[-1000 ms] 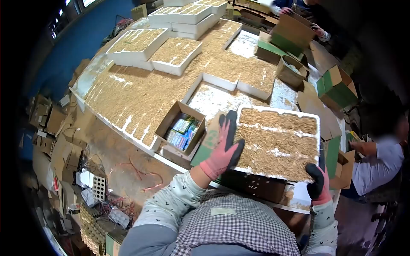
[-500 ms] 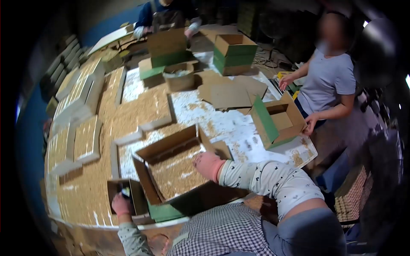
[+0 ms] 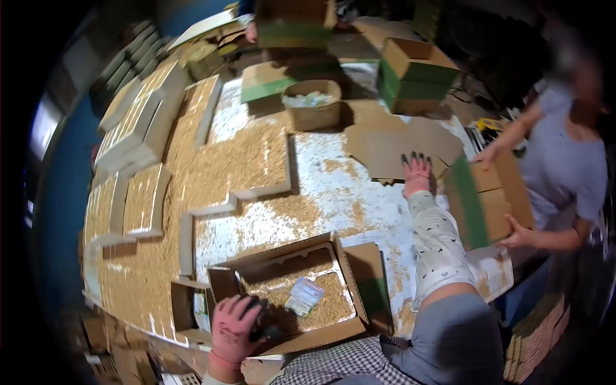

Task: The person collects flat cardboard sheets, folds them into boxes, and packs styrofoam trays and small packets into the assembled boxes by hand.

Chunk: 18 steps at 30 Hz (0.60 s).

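My left hand [image 3: 239, 327], in a pink and black glove, is at the near left edge of a large open cardboard box [image 3: 356, 282], its fingers curved over the rim; what they touch is partly hidden. Inside the box lies a white tray filled with brown grain-like material [image 3: 332, 282], with a small printed packet [image 3: 304, 296] on top. My right hand [image 3: 418, 174] reaches far forward, fingers spread, onto the near edge of flat cardboard sheets [image 3: 404, 147]. Left of the large box stands a small box [image 3: 182, 307] with printed packets in it.
Filled trays [image 3: 142, 200] cover the table's left side, some stacked. A tub of packets [image 3: 312, 115] and a green-banded box [image 3: 416, 77] stand farther back. At right a co-worker [image 3: 558, 154] holds an open box [image 3: 491, 199]; another person is partly visible behind the far box.
The tray went into the large box, and a packet now lies on it. My left hand left the small box; my right hand moved forward to the cardboard. The co-worker's box is tilted.
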Tool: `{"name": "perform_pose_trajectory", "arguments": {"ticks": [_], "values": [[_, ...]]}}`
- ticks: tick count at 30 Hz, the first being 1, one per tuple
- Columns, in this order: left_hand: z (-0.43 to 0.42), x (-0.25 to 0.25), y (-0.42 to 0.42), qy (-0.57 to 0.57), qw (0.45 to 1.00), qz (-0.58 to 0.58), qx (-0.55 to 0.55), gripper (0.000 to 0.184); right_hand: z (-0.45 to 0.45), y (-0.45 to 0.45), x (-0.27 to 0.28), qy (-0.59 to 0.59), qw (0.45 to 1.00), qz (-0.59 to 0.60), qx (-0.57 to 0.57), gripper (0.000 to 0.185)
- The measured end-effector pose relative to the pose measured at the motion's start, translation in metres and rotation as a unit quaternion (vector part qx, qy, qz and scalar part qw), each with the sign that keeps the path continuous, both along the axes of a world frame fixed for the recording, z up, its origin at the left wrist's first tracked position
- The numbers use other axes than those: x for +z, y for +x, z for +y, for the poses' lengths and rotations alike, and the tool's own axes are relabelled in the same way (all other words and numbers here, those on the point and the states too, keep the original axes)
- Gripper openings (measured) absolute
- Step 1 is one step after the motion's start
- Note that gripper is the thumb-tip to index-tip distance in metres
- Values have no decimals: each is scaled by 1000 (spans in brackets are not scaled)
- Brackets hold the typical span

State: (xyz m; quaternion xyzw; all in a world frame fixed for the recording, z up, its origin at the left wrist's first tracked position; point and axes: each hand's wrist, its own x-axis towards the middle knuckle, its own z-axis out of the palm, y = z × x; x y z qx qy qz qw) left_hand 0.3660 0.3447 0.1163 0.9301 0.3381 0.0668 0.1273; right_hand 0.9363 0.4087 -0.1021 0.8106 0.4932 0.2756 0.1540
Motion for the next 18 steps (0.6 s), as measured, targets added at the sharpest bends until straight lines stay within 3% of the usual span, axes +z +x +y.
{"name": "perform_pose_trajectory", "arguments": {"ticks": [1, 2, 3, 5, 7, 10, 11, 13, 15, 17, 18], "values": [[-1, 3, -4, 2, 998, -26, 54, 55, 2, 6, -19, 48, 997, -41, 48, 33], [-5, -8, -11, 19, 989, -87, 121, 56, 9, -2, -15, -41, 997, 72, -2, 32], [-1, -14, -9, 44, 989, -90, 112, 56, 22, -10, 10, -134, 974, 177, -53, 31], [0, -8, -11, 12, 996, -56, 74, 58, 31, -51, 59, 42, 984, 115, 129, 30], [-1, -11, -15, 15, 990, -113, 85, 59, 16, -132, 159, 169, 926, 191, 278, 24], [-7, 6, -14, 93, 989, -96, 68, 63, -13, -175, 211, 239, 864, 239, 373, 30], [-14, 20, -5, 99, 985, -115, 76, 51, -15, -168, 205, 259, 878, 230, 330, 38], [-27, 23, -7, 101, 979, -143, 107, 48, -10, -139, 169, 233, 914, 284, 174, 45], [-44, 21, -14, 93, 977, -148, 120, 48, -9, -113, 113, 179, 865, 457, -107, 52], [-63, 12, -23, 82, 979, -143, 120, 48, 8, -80, -16, 87, 801, 593, 6, 70], [-71, 8, -25, 71, 979, -144, 127, 48, 3, -118, 8, 44, 791, 606, -77, 71]]}}
